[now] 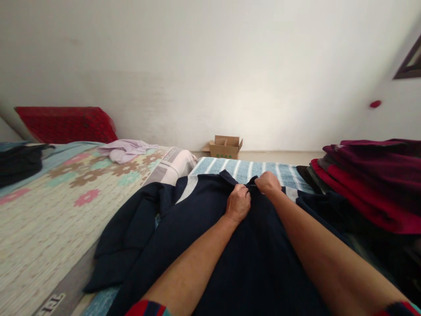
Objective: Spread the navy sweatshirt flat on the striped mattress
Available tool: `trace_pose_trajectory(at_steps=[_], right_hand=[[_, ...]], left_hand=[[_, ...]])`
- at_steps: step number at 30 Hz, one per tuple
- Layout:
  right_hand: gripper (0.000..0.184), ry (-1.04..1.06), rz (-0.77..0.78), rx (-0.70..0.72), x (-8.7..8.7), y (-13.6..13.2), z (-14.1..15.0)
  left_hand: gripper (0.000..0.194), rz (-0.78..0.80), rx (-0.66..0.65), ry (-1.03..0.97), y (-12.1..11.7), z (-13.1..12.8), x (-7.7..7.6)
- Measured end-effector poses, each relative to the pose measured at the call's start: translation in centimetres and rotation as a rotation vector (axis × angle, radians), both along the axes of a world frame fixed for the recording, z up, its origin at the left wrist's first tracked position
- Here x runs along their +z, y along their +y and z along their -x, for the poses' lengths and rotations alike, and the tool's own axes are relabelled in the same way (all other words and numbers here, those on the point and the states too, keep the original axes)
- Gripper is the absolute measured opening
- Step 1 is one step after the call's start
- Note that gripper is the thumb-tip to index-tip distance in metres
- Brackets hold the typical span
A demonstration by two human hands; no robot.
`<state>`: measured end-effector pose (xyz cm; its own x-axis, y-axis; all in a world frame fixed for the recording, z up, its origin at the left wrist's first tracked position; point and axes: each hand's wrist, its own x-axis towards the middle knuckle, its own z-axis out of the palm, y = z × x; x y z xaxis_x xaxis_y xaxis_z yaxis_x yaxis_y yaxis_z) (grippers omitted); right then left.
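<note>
A dark navy jacket [197, 219] with pale grey shoulder stripes lies spread out in front of me, its collar pointing away and one sleeve stretched to the left. At the front opening just below the collar, my left hand [239, 201] is closed on the cloth. My right hand [268, 182] is closed on the other side of the collar, a little farther off. The two hands are close together but apart. What sits between the fingertips, a button or a zip, is hidden.
Folded red and maroon clothes [378, 184] are piled at the right. Under the jacket lies a blue striped cloth [250, 167]. To the left spreads a flowered bed cover [82, 206] with a lilac garment [126, 150] and a black one [21, 162]. An open cardboard box [225, 150] stands by the wall.
</note>
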<state>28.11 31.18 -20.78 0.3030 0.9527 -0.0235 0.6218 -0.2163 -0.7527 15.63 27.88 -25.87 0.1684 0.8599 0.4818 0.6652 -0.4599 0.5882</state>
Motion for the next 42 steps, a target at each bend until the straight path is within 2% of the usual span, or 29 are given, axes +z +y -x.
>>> trace_pose_trajectory(at_steps=[2, 5, 8, 10, 14, 16, 17, 20, 23, 25, 27, 29, 32, 36, 39, 42], right_hand=[[0.011, 0.220, 0.022, -0.080, -1.1, 0.1, -0.3], [0.005, 0.589, 0.017, -0.169, -2.5, -0.3, -0.5], [0.004, 0.944, -0.009, -0.169, -3.3, -0.9, -0.8], [0.009, 1.148, -0.034, -0.127, -3.5, -1.1, -1.0], [0.014, 1.427, -0.074, -0.035, -4.0, -1.1, -1.2], [0.013, 1.507, -0.090, -0.012, -4.5, -1.0, -1.2], [0.012, 1.539, -0.097, -0.006, -4.7, -1.0, -1.2], [0.013, 1.608, -0.105, 0.008, -5.3, -1.1, -1.1], [0.016, 1.655, -0.103, 0.024, -5.6, -1.5, -1.3], [0.016, 1.693, -0.103, 0.053, -5.7, -1.8, -1.4], [0.014, 1.724, -0.108, 0.089, -5.8, -2.0, -1.5], [0.011, 1.726, -0.114, 0.110, -5.7, -2.1, -1.5], [0.007, 1.640, -0.135, 0.112, -5.5, -2.2, -1.4], [0.005, 1.255, -0.116, 0.055, -4.8, -2.2, -1.4], [0.004, 1.051, -0.048, 0.011, -4.0, -2.2, -1.7], [0.017, 0.825, -0.034, -0.077, -2.5, -2.1, -2.5]], left_hand=[[0.015, 0.053, 0.029, -0.265, 0.4, -0.1, -0.1], [0.007, 0.264, 0.074, -0.792, 0.9, -0.3, -0.2], [0.010, 0.434, 0.055, -1.182, 1.2, -0.5, 0.1], [0.009, 0.455, 0.035, -1.254, 1.3, -0.4, 0.3], [0.012, 0.456, 0.035, -1.244, 1.6, 0.0, 0.4], [0.013, 0.441, 0.056, -1.141, 1.6, 0.1, 0.5], [0.013, 0.418, 0.072, -1.027, 1.6, 0.2, 0.7], [0.018, 0.261, 0.149, -0.513, 1.3, 0.4, 1.8], [0.029, -0.012, 0.189, -0.033, 1.1, 0.7, 3.3], [0.032, -0.153, 0.107, 0.210, 1.3, 0.8, 4.0], [0.033, -0.151, -0.027, 0.376, 1.7, 1.0, 4.1], [0.030, -0.055, -0.115, 0.482, 2.2, 1.2, 3.9], [0.025, 0.011, -0.135, 0.556, 2.7, 1.6, 3.4], [0.024, -0.068, -0.108, 0.559, 2.6, 1.9, 3.6], [0.023, -0.088, -0.082, 0.542, 2.4, 1.9, 3.8], [0.023, -0.086, -0.093, 0.527, 2.3, 1.9, 3.7]])
